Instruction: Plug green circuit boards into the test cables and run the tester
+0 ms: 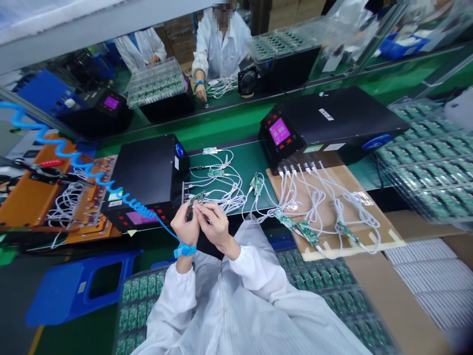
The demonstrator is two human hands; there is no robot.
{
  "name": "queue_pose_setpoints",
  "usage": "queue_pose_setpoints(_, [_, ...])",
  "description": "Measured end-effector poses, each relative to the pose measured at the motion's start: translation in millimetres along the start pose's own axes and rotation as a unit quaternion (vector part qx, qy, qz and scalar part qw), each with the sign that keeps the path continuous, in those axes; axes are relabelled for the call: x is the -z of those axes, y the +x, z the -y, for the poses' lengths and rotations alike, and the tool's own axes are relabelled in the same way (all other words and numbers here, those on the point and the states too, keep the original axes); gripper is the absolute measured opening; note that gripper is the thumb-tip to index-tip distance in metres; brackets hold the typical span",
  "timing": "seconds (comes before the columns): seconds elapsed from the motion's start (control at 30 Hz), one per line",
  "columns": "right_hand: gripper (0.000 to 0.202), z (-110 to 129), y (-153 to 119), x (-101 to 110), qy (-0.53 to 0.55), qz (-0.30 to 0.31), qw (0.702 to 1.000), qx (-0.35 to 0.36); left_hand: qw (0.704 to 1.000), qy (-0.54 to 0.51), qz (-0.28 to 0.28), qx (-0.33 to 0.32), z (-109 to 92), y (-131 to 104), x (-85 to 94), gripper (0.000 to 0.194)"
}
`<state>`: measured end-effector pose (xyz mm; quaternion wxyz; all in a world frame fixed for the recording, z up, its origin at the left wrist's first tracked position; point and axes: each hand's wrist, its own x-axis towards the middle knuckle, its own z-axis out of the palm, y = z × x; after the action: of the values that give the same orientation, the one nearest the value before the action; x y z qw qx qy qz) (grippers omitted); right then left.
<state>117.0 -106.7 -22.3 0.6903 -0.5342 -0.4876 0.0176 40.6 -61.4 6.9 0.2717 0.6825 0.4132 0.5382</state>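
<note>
A small green circuit board (198, 198) is held up between both hands, beside the right end of the left black tester. My left hand (185, 224), with a blue wrist strap (185, 250) and coiled blue cord, pinches the board. My right hand (216, 226) has its fingertips together at the board's lower edge, touching the left fingers. White cables (231, 195) lie bunched just right of the hands. Some of them run to other green boards, one (216, 173) behind the hands and another (257, 185) to the right.
Black testers stand at left (142, 170) and right (332, 123). Cabled boards lie on a cardboard sheet (332, 182). Board trays (432, 162) are stacked at right; more trays flank my lap. A blue stool (61, 296) is lower left. Across the bench, a person's hand (201, 92) rests near cables.
</note>
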Motion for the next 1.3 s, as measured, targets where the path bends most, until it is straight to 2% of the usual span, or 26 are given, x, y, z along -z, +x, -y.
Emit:
queue_pose_setpoints(0.17, [0.024, 1.2, 1.0, 0.0, 0.008, -0.004, 1.000, 0.005, 1.000, -0.006, 0.018, 0.014, 6.4, -2.7, 1.4, 0.023])
queue_pose_setpoints(0.4, [0.015, 7.1, 6.9, -0.8, -0.050, -0.009, 0.998, 0.039, 0.999, 0.007, 0.041, 0.019, 15.9, -4.5, 4.2, 0.027])
queue_pose_setpoints(0.73, [0.013, 7.0, 8.5, -1.2, -0.072, -0.014, 0.997, 0.030, 0.997, 0.038, 0.055, -0.030, 12.6, -3.9, 2.7, 0.026])
queue_pose_setpoints(0.9, [0.013, 5.5, 7.9, -3.7, -0.087, -0.017, 0.995, 0.037, 0.998, 0.034, 0.054, -0.030, 14.1, -4.9, 0.4, 0.025])
queue_pose_setpoints(1.13, [0.019, 0.4, 7.7, -9.4, -0.090, 0.015, 0.996, 0.008, 0.995, 0.055, 0.051, -0.062, 17.8, 0.0, -1.2, 0.024])
queue_pose_setpoints(1.3, [0.018, -1.2, 10.8, -10.8, -0.070, 0.007, 0.997, 0.022, 0.998, 0.044, 0.044, -0.015, 20.1, 2.0, -3.7, 0.025])
